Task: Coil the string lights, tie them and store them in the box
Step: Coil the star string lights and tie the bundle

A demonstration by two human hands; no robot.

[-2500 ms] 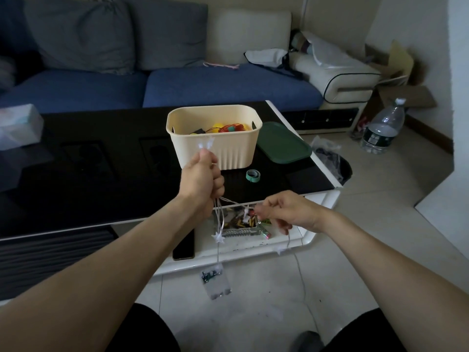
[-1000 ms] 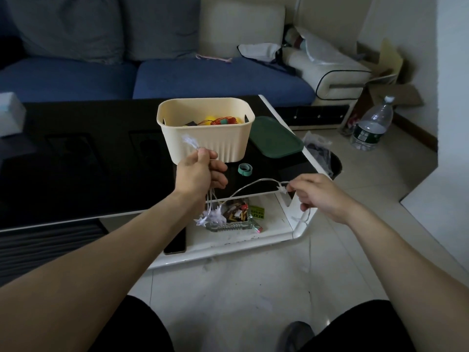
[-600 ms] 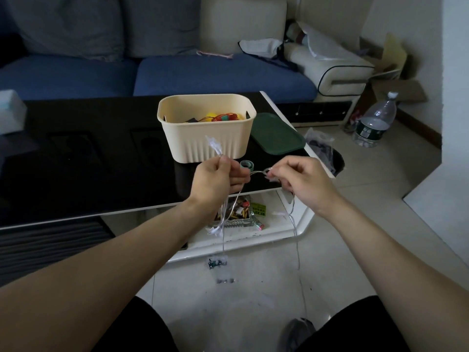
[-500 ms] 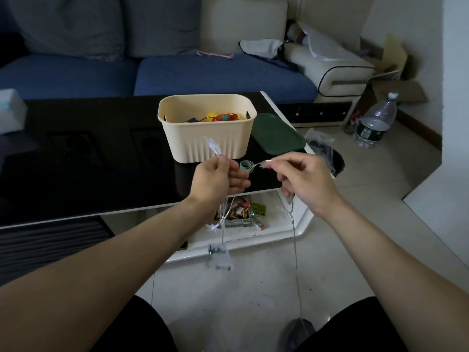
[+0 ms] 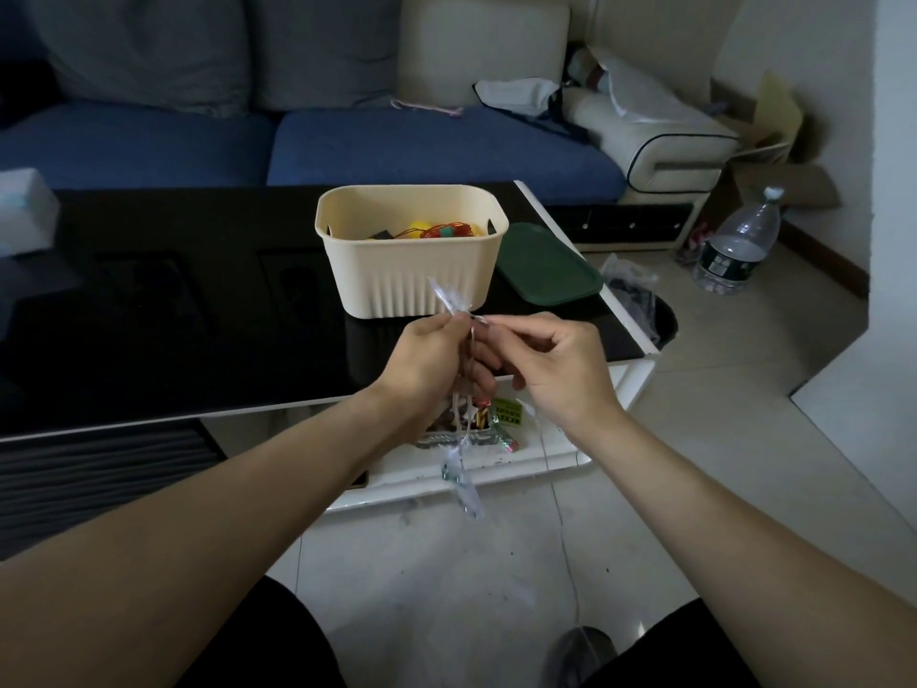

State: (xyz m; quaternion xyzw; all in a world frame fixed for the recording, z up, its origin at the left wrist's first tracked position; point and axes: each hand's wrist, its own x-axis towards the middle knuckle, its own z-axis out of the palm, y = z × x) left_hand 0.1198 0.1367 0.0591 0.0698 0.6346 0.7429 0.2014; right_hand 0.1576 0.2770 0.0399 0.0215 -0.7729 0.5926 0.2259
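Note:
My left hand (image 5: pixel 436 360) grips a bunch of looped string lights (image 5: pixel 459 459), thin clear wire with small star bulbs; loops hang below the fist and one star sticks up above it. My right hand (image 5: pixel 556 369) pinches the wire right beside my left thumb, and the loose end trails down from it to the floor. The cream ribbed box (image 5: pixel 412 285) stands on the black table just beyond both hands, with red and yellow items inside.
A dark green lid (image 5: pixel 546 265) lies right of the box on the black glass table (image 5: pixel 173 315). The white lower shelf (image 5: pixel 521 459) holds small packets. A water bottle (image 5: pixel 739 250) and black bin stand on the tiled floor at right. A blue sofa runs behind.
My right hand has swung in from the right and brought the wire up against my left hand. The hanging loops under my left fist have grown.

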